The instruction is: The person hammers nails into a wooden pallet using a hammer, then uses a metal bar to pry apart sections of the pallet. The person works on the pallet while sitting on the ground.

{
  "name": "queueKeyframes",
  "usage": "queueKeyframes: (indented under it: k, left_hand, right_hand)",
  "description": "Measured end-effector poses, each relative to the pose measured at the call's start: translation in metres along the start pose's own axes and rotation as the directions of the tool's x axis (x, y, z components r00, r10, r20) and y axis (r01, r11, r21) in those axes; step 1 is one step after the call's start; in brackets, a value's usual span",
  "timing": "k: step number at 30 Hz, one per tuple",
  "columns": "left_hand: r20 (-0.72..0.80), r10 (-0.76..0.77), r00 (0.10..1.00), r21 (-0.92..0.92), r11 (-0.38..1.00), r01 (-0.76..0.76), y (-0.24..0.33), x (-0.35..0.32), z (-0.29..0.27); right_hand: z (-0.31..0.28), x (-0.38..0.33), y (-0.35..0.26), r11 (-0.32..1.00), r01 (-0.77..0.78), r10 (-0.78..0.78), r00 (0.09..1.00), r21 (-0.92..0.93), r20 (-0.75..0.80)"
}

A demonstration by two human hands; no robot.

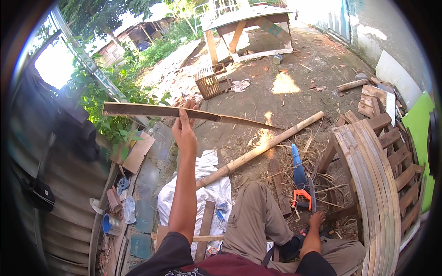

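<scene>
Long brown split-bamboo strip [142, 110], upper centre, is pinched by the left hand [185, 132] near a round tan bamboo pole [262, 148]; the right hand [316, 220] grips a dark blade [312, 195], handle hidden.

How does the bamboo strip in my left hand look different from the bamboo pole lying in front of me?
The bamboo strip is thin and flattish; the bamboo pole is thick and round. 
The strip's broad face is dark brown, while the pole is pale tan. 
Your left hand holds the strip up; the pole lies low, slanting up to the right. 
Both are long and narrow.
</scene>
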State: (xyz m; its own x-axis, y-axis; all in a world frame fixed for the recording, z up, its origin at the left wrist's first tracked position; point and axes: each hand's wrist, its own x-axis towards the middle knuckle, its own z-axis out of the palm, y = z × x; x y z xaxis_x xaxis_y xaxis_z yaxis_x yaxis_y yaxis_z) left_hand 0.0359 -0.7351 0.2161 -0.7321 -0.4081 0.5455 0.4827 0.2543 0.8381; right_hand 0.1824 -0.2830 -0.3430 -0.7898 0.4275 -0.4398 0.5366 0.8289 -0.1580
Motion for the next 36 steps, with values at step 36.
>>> queueKeyframes:
  k: [36]
  left_hand:
    - [0.056, 0.29, 0.955, -0.596, 0.777, -0.201, 0.052, 0.034, -0.069]
  right_hand:
    - [-0.025, 0.005, 0.008, 0.92, 0.129, -0.148, 0.989, 0.371, 0.021]
